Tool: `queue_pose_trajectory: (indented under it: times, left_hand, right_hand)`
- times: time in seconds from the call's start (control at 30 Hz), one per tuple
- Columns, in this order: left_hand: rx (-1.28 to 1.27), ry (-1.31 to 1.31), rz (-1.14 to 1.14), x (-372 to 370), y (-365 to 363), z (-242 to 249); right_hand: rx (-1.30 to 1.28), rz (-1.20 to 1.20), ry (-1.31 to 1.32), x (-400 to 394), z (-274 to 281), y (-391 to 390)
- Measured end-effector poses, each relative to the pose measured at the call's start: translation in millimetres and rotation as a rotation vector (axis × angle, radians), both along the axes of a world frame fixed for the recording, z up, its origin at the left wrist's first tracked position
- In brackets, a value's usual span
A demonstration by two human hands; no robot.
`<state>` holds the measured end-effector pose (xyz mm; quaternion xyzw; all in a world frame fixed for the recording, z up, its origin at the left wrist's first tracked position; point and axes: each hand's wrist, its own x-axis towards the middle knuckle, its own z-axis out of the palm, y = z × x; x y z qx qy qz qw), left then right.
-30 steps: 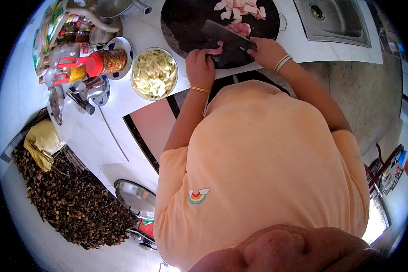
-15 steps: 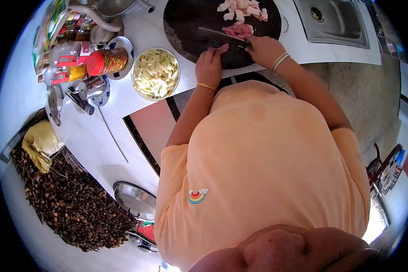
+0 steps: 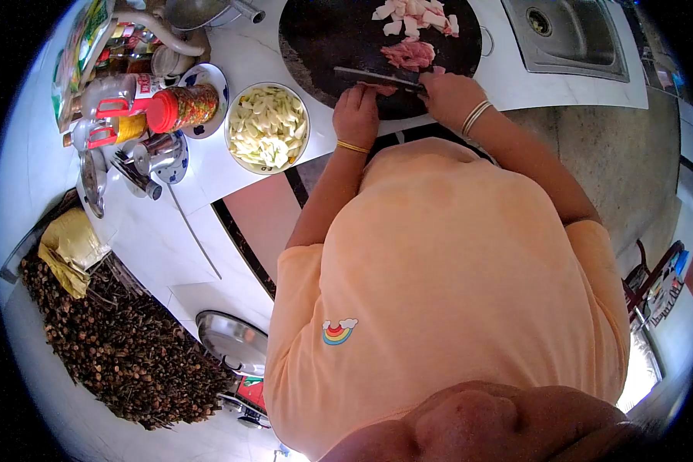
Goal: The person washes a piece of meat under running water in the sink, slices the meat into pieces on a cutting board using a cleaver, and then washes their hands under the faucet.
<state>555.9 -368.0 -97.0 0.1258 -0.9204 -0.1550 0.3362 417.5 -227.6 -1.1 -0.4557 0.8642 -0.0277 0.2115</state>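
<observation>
My right hand [image 3: 454, 100] is closed round the handle of a kitchen knife [image 3: 373, 76], its blade pointing left over the round dark chopping board [image 3: 316, 46]. My left hand [image 3: 355, 115] has its fingers curled down at the near edge of the board, pressed on a strip of raw meat [image 3: 383, 89] just below the blade. Beyond the knife lies a small heap of sliced red meat [image 3: 408, 55]. Farther back are several pale, fatty meat pieces [image 3: 416, 15].
A bowl of pale cut vegetables [image 3: 266, 127] stands left of the board. Beside it are a red-lidded jar [image 3: 181, 110] on a plate, bottles and a metal cup [image 3: 160, 150]. The sink [image 3: 570, 38] is at the right. Stacked firewood [image 3: 123, 346] fills the lower left.
The knife has shifted slightly nearer to me, and its blade is now just above the meat strip. The left fingers have drawn in. More sliced red meat shows in the heap.
</observation>
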Motion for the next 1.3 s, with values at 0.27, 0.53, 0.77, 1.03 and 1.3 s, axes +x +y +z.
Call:
queue_pose_trajectory:
  times: [0.27,0.53,0.77,1.03,1.3]
  left_hand:
    - [0.045,-0.078,-0.025,2.4,2.6,0.1]
    - [0.042,-0.079,-0.003,3.5,2.6,-2.4]
    - [0.022,-0.167,0.011,6.6,4.6,-3.1]
    - [-0.038,-0.129,0.055,8.3,4.9,-3.6]
    - [-0.045,-0.091,0.081,9.2,4.9,-10.2]
  right_hand:
    - [0.036,0.072,-0.003,-5.8,16.2,4.1]
    - [0.159,0.116,-0.114,-14.3,25.2,-13.6]
    - [0.101,0.095,-0.088,-3.7,-5.9,-29.9]
    - [-0.008,-0.039,-0.138,-12.1,-3.8,-15.0]
    - [0.108,0.095,-0.099,-13.9,10.1,-5.0]
